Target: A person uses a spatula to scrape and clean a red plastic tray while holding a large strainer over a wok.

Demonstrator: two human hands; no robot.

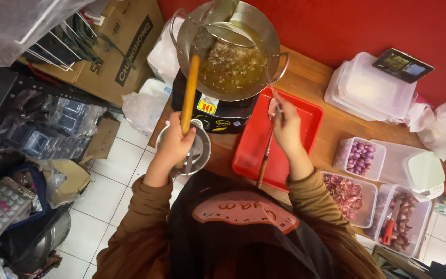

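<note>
a single head-worn camera looks steeply down from above the person, close over both raised hands; beyond the hands sits the round steel wok, with the red plastic tray just under the right hand.

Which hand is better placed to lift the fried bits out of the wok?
Left, probably. The left hand already grips the wooden handle of the wire skimmer sitting in the wok of oil. The right hand holds only a thin metal utensil at the wok's near rim.

red tray, shallot tubs, cardboard box
</note>
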